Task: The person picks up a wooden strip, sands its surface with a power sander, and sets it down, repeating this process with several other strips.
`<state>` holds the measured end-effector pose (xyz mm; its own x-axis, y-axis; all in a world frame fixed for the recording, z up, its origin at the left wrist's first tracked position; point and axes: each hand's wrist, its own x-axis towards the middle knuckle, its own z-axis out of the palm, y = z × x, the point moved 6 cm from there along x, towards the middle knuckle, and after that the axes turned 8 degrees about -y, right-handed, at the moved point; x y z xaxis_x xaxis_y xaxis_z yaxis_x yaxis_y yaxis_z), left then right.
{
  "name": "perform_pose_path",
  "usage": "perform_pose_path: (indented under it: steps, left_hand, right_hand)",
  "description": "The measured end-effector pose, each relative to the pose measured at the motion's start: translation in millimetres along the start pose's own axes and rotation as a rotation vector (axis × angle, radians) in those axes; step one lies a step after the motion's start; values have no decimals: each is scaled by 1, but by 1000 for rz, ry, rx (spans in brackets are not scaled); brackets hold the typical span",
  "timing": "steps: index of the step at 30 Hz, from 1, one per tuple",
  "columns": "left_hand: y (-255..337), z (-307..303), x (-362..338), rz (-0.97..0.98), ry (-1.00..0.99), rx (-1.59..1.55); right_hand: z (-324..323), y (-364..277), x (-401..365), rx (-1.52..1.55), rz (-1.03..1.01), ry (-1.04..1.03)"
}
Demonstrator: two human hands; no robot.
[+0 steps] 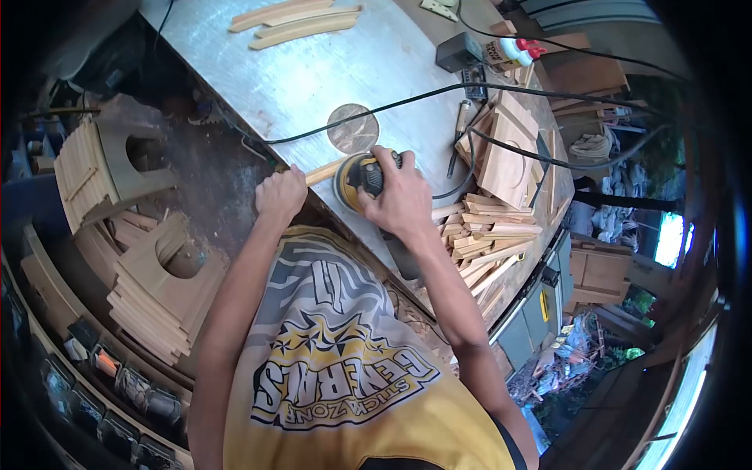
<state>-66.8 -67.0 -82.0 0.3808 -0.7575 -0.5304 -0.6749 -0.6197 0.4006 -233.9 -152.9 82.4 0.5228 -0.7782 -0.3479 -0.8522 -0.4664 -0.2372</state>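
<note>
My left hand (pixel 281 194) is closed around one end of a thin wooden strip (pixel 323 171) at the table's near edge. On the strip's other end rests a yellow and black orbital sander (pixel 358 179), which hides that end. My right hand (pixel 399 194) grips the sander from above, fingers wrapped over its top. Just beyond it a round sanding disc (pixel 352 128) lies flat on the metal-topped table (pixel 274 86). Several curved wooden strips (pixel 301 21) lie at the table's far end.
A pile of wooden strips (pixel 489 235) lies right of my right hand, beside stacked wooden panels (pixel 507 149). A black cable (pixel 407 95) crosses above the table. Glue bottles (pixel 509 52) stand at the back right. Cut wooden panels (pixel 160 290) are stacked at the lower left.
</note>
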Motion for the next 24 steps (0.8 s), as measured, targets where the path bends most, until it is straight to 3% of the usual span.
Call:
perform_pose_path:
  steps: [13, 24]
  left_hand:
    - [4, 4, 3, 58, 104, 27]
    - [4, 5, 5, 5, 4, -23]
  right_hand:
    - [5, -20, 21, -75, -32, -64]
    - [4, -28, 29, -84, -98, -70]
